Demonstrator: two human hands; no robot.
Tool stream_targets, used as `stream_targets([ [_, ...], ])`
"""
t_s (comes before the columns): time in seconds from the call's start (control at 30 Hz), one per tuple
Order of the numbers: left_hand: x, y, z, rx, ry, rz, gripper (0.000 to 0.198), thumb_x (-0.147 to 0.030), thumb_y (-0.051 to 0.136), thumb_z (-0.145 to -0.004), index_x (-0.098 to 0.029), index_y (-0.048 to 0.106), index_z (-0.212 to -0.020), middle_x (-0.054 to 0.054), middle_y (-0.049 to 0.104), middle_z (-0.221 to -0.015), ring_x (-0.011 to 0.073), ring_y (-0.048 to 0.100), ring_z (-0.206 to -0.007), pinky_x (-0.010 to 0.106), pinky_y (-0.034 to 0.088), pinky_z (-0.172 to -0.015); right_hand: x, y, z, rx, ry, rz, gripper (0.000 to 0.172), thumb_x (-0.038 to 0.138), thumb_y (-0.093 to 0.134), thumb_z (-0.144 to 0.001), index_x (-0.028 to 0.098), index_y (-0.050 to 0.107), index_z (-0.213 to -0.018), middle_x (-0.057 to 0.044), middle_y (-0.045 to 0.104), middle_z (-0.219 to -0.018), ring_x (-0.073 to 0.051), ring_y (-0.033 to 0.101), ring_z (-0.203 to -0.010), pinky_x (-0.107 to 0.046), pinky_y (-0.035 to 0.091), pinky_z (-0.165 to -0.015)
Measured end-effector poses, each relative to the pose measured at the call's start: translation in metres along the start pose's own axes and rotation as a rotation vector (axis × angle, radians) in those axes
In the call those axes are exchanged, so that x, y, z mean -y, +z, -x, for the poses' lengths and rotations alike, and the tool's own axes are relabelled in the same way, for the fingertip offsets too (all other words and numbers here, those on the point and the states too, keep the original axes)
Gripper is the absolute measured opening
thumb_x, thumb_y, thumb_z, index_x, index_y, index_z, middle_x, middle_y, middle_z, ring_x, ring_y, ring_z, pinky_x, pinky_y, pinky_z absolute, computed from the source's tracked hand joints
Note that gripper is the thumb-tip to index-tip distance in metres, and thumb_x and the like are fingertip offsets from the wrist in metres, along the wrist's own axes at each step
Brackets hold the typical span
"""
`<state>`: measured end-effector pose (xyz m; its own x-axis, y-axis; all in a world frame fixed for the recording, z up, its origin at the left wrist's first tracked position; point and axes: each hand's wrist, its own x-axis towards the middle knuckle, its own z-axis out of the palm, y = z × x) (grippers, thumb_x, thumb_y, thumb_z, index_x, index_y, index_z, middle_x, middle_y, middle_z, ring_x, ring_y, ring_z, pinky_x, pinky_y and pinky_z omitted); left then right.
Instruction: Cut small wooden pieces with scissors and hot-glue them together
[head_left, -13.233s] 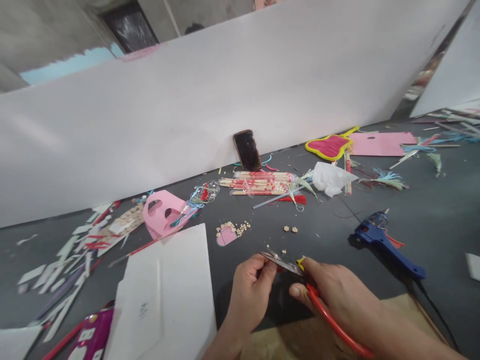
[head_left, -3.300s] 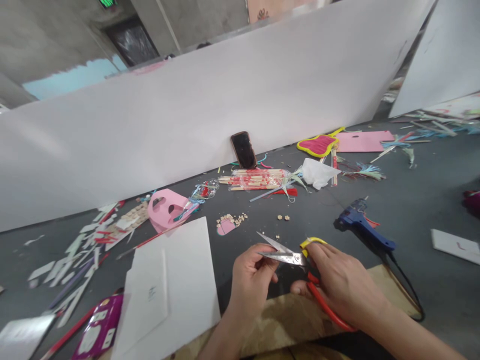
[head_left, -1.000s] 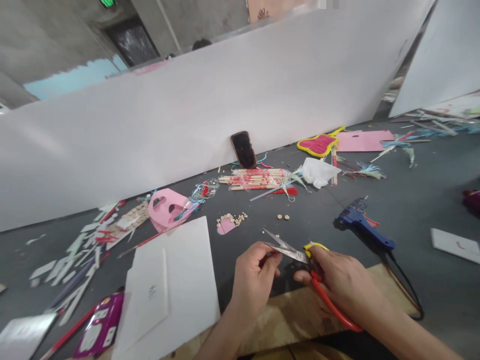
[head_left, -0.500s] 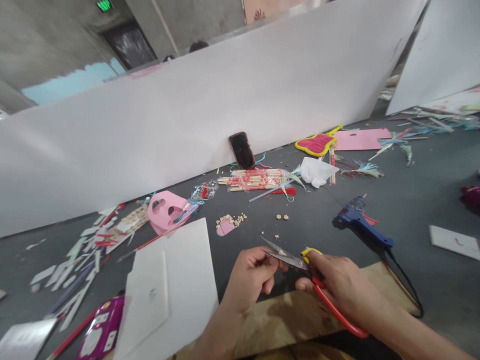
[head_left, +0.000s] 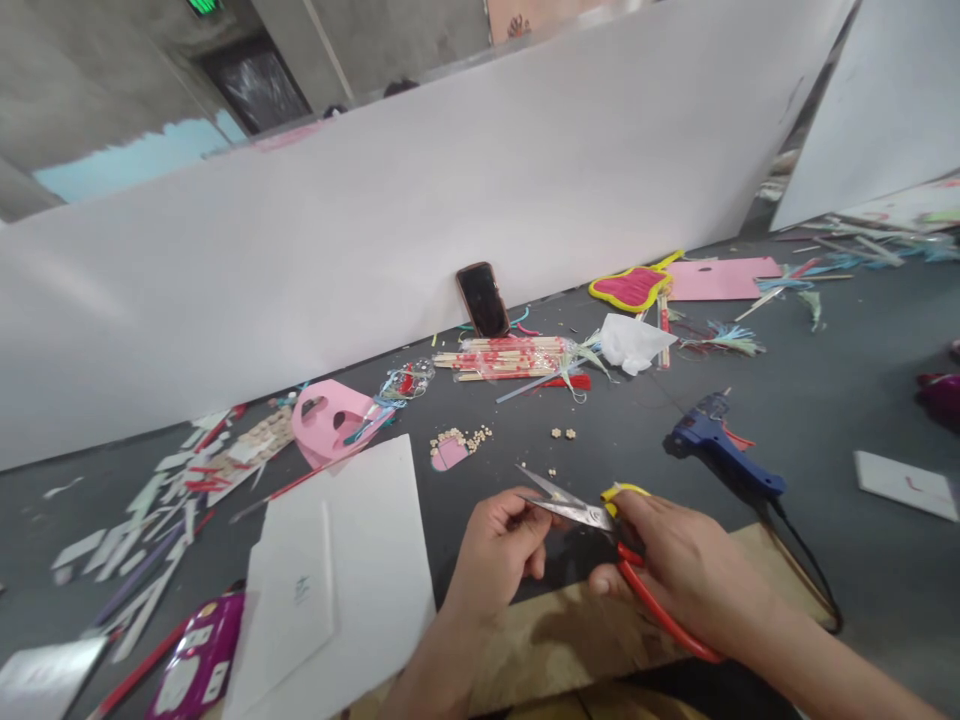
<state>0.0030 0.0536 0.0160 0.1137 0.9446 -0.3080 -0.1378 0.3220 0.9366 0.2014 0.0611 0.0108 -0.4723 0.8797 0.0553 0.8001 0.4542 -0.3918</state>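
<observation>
My right hand [head_left: 675, 560] grips a pair of scissors [head_left: 574, 512] with red and yellow handles; the blades are parted and point left. At the blades, my left hand [head_left: 502, 550] is closed in a pinch, its fingertips beside the lower blade. Whatever sits between those fingers is too small or hidden to name. Just beyond the blades lie two small flower-shaped wooden beads [head_left: 563, 434] and a tiny bead. Farther left, a pile of small beads [head_left: 459, 440] rests around a pink rounded piece [head_left: 450, 456].
A blue glue gun [head_left: 724, 440] with a black cord lies on the right. White sheets [head_left: 352, 560] cover the left front. Behind are a pink mask shape [head_left: 334, 420], bagged sticks [head_left: 514, 358], a phone [head_left: 484, 300] against the white partition [head_left: 375, 220], and crumpled tissue [head_left: 634, 343].
The scissors blades are parted a little wider, and the right hand has shifted slightly left. My left hand stays at nearly the same spot. The view has moved slightly.
</observation>
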Motion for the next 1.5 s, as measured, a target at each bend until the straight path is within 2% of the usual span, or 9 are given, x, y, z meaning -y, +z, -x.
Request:
stream_targets([
  [0.1,-0.001,-0.001,-0.001,-0.053,-0.024,0.107,0.024,-0.038,0.063,-0.076,-0.014,0.059,-0.074,0.002,0.063,-0.07,0.002,0.042,-0.035,0.015,0.019,-0.033,-0.005,-0.003,-0.001,-0.02,-0.01,0.042,0.036,0.055,0.055,-0.075,0.021,0.049,-0.087,-0.01,0.066,-0.082,-0.026,0.065,-0.075,-0.033,0.046,-0.06],
  [0.27,-0.008,-0.005,-0.004,-0.104,-0.008,0.2,0.032,-0.044,0.065,-0.073,-0.013,0.057,-0.071,0.001,0.062,-0.072,0.001,0.042,-0.036,0.015,0.023,-0.032,-0.011,-0.003,0.004,-0.059,0.084,-0.016,0.029,0.052,0.047,-0.082,0.024,0.048,-0.082,-0.003,0.065,-0.067,-0.022,0.064,-0.059,-0.029,0.044,-0.049],
  [0.5,-0.013,-0.002,-0.009,-0.092,0.026,0.28,0.03,-0.041,0.065,-0.075,-0.018,0.056,-0.092,0.0,0.063,-0.084,-0.0017,0.039,-0.034,0.013,0.016,-0.03,-0.015,0.001,0.015,-0.038,0.186,-0.083,0.025,0.05,0.043,-0.086,0.026,0.047,-0.079,-0.001,0.066,-0.066,-0.021,0.066,-0.058,-0.027,0.044,-0.048],
  [0.73,-0.014,0.01,-0.014,-0.077,0.014,0.27,0.026,-0.039,0.065,-0.076,-0.017,0.054,-0.086,0.001,0.062,-0.089,-0.0026,0.039,-0.036,0.012,0.015,-0.03,-0.018,-0.001,0.025,-0.046,0.225,-0.089,0.032,0.054,0.04,-0.087,0.026,0.042,-0.071,0.001,0.062,-0.058,-0.019,0.062,-0.051,-0.026,0.041,-0.044],
  [0.97,-0.014,0.018,-0.018,-0.047,-0.011,0.25,0.026,-0.039,0.065,-0.076,-0.016,0.054,-0.082,0.0,0.062,-0.087,-0.0024,0.039,-0.036,0.012,0.015,-0.03,-0.017,-0.006,0.024,-0.064,0.242,-0.076,0.03,0.052,0.041,-0.088,0.026,0.044,-0.074,0.001,0.063,-0.059,-0.019,0.062,-0.051,-0.024,0.038,-0.043],
  [1.07,-0.012,0.021,-0.017,-0.034,-0.027,0.238,0.027,-0.038,0.067,-0.075,-0.016,0.055,-0.084,-0.002,0.06,-0.08,-0.0017,0.04,-0.034,0.012,0.014,-0.03,-0.011,-0.011,0.019,-0.032,0.235,-0.029,0.028,0.051,0.041,-0.087,0.025,0.044,-0.077,0.001,0.063,-0.06,-0.019,0.063,-0.053,-0.024,0.038,-0.045],
  [1.2,-0.007,0.024,-0.016,-0.012,-0.049,0.199,0.027,-0.037,0.067,-0.073,-0.015,0.057,-0.086,-0.008,0.046,-0.053,0.0005,0.037,-0.031,0.012,0.012,-0.03,-0.004,-0.012,0.011,0.045,0.25,0.015,0.028,0.05,0.045,-0.085,0.024,0.044,-0.076,-0.002,0.065,-0.067,-0.02,0.063,-0.056,-0.025,0.038,-0.047],
  [1.27,-0.003,0.024,-0.015,-0.009,-0.061,0.174,0.027,-0.037,0.066,-0.074,-0.015,0.057,-0.086,-0.01,0.041,-0.045,0.0016,0.036,-0.031,0.013,0.012,-0.031,-0.002,-0.011,0.009,0.058,0.245,0.015,0.028,0.051,0.045,-0.085,0.024,0.045,-0.077,-0.003,0.066,-0.068,-0.02,0.063,-0.057,-0.025,0.039,-0.048],
  [1.5,0.006,0.02,-0.014,-0.009,-0.082,0.146,0.027,-0.036,0.066,-0.074,-0.016,0.056,-0.088,-0.008,0.048,-0.047,0.0022,0.033,-0.031,0.014,0.013,-0.032,-0.003,-0.006,0.005,0.056,0.198,0.036,0.03,0.052,0.044,-0.086,0.024,0.043,-0.075,-0.002,0.064,-0.066,-0.02,0.061,-0.056,-0.025,0.037,-0.048],
])
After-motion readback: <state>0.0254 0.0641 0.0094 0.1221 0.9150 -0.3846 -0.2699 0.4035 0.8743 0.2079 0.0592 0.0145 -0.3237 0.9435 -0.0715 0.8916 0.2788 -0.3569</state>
